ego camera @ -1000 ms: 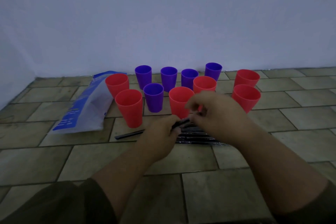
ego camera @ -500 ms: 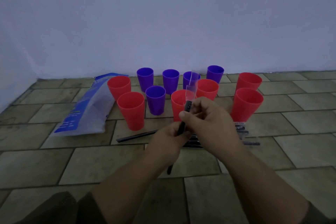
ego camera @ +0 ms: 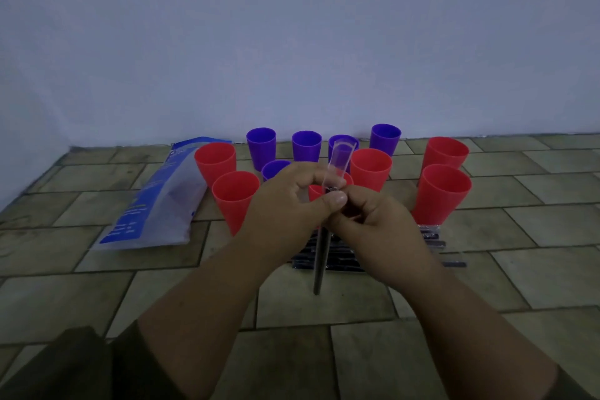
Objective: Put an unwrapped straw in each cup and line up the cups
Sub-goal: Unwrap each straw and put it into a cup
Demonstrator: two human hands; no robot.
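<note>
Both hands meet in front of the cups and pinch one black straw point(ego camera: 319, 265), held nearly upright. My left hand point(ego camera: 289, 208) grips its upper part; my right hand point(ego camera: 373, 224) holds it just beside. The clear wrapper point(ego camera: 339, 161) sticks up above my fingers, and the straw's lower end hangs below them. Several red cups point(ego camera: 443, 195) and purple cups point(ego camera: 260, 146) stand clustered on the tiled floor behind; no straw shows in any of them. A pile of wrapped black straws point(ego camera: 341, 258) lies under my hands.
A blue and white plastic bag point(ego camera: 156, 201) lies on the floor left of the cups. A plain wall point(ego camera: 292, 42) rises just behind the cups. Tiled floor point(ego camera: 519, 237) spreads to the right and toward me.
I picked one straw from the pile and raised it upright. The wrapper now sticks up higher above my fingers and more bare straw hangs below. The view moved closer to the cups.
</note>
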